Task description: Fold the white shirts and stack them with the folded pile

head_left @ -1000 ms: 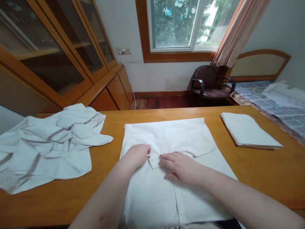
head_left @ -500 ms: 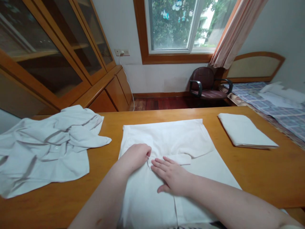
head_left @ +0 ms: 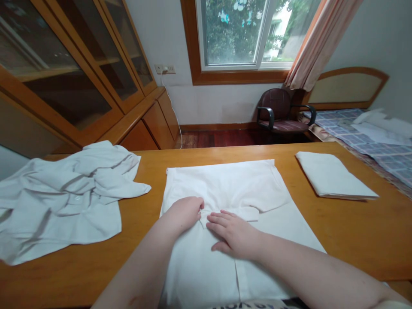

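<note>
A white garment [head_left: 225, 189] lies flat on the wooden table [head_left: 354, 231] in front of me, its sleeves folded in across the middle. My left hand [head_left: 184, 212] rests on it as a closed fist, pinching a small fold of the white cloth at its fingertips. My right hand [head_left: 232, 234] lies flat beside it, fingers stretched out and pressed on the cloth, almost touching the left hand.
A crumpled grey-white shirt [head_left: 64, 197] lies on the table's left end. A neatly folded white cloth [head_left: 333, 177] sits at the right. Beyond the table are a wooden glass-door cabinet [head_left: 74, 77], a dark armchair [head_left: 280, 111], a window and a bed [head_left: 373, 137].
My right hand has slid a little to the left over the garment, closing up to the left hand and covering the small cloth flap. The left hand has stayed in place.
</note>
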Demonstrator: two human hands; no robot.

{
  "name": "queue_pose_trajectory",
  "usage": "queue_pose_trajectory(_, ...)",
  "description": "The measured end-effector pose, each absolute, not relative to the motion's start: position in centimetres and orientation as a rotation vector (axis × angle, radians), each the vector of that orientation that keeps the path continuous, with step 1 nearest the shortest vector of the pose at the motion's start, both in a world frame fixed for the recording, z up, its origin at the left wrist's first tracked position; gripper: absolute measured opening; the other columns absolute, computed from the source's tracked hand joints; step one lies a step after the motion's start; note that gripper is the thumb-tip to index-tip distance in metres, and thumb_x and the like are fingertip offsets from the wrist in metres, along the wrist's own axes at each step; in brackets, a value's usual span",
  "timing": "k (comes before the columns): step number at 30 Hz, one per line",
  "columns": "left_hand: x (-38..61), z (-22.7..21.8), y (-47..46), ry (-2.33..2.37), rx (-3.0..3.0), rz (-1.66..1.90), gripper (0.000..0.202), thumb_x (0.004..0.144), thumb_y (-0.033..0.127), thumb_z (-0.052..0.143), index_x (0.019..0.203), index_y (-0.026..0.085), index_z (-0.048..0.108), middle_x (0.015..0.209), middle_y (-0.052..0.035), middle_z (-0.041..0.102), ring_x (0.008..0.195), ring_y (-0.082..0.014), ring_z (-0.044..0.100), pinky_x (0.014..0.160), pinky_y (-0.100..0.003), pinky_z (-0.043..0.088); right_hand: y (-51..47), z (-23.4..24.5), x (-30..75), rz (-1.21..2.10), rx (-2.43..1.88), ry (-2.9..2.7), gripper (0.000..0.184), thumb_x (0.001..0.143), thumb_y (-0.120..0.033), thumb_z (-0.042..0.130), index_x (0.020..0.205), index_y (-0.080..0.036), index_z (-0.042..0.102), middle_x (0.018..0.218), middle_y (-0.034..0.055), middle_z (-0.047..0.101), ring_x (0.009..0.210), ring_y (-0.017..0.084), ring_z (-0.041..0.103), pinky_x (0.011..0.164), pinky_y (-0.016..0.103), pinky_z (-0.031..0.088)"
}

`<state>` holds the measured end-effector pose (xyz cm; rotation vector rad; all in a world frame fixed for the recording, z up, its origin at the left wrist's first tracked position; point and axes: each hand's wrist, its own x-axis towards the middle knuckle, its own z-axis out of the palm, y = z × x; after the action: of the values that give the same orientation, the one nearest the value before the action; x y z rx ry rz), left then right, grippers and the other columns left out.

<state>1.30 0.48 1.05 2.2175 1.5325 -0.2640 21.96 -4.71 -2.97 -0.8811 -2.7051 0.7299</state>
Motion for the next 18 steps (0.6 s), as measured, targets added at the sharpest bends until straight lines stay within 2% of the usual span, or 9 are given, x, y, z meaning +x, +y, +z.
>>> queue_pose_trajectory(4, 0.9, 1.2, 0.4, 1.543, 2.197, -0.253, 0.026, 0.07, 0.017, 0.052, 0.093, 0.025, 0.061, 0.089, -0.0024, 0.067, 0.078, -0.0178, 0.06, 0.065, -0.026, 0.039, -4.5, -2.7, 22.0, 0.687, -0.895, -2.63, 0.046, 0.089, -0.043, 0.046, 0.126, -0.018, 0.051, 0.131, 0.0106, 0.053, 0.124, 0.022, 0.043, 0.104, 0.038, 0.031)
queue_pose_trajectory(10, 1.0, 1.7, 1.2, 1.534, 2.207, -0.135, 0.024, 0.081, 0.023, 0.042, 0.087, 0.023, 0.065, 0.091, -0.005, 0.068, 0.081, -0.0179, 0.06, 0.069, -0.027, 0.04, -4.4, -2.4, 22.1, 0.653, -0.87, -2.716, 0.052, 0.088, -0.048, 0.046, 0.131, -0.019, 0.047, 0.139, 0.0098, 0.045, 0.128, 0.023, 0.037, 0.106, 0.04, 0.026)
queue_pose_trajectory(14, 1.3, 1.2, 1.8, 1.563, 2.213, -0.197, 0.015, 0.076, 0.028, 0.052, 0.077, 0.022, 0.066, 0.081, -0.0043, 0.068, 0.072, -0.0176, 0.059, 0.063, -0.027, 0.038, -4.4, -2.5, 22.1, 0.659, -0.857, -2.735, 0.053, 0.088, -0.049, 0.046, 0.133, -0.02, 0.045, 0.14, 0.0098, 0.044, 0.128, 0.023, 0.037, 0.106, 0.04, 0.026)
queue_pose_trajectory(18, 1.4, 0.7, 1.9, 1.486, 2.252, -0.205, 0.013, 0.076, 0.027, 0.053, 0.073, 0.023, 0.065, 0.077, -0.0024, 0.067, 0.069, -0.0173, 0.058, 0.06, -0.027, 0.037, -4.4, -2.6, 22.1, 0.671, -0.852, -2.733, 0.054, 0.089, -0.049, 0.044, 0.134, -0.02, 0.044, 0.14, 0.0097, 0.043, 0.129, 0.024, 0.036, 0.107, 0.041, 0.025)
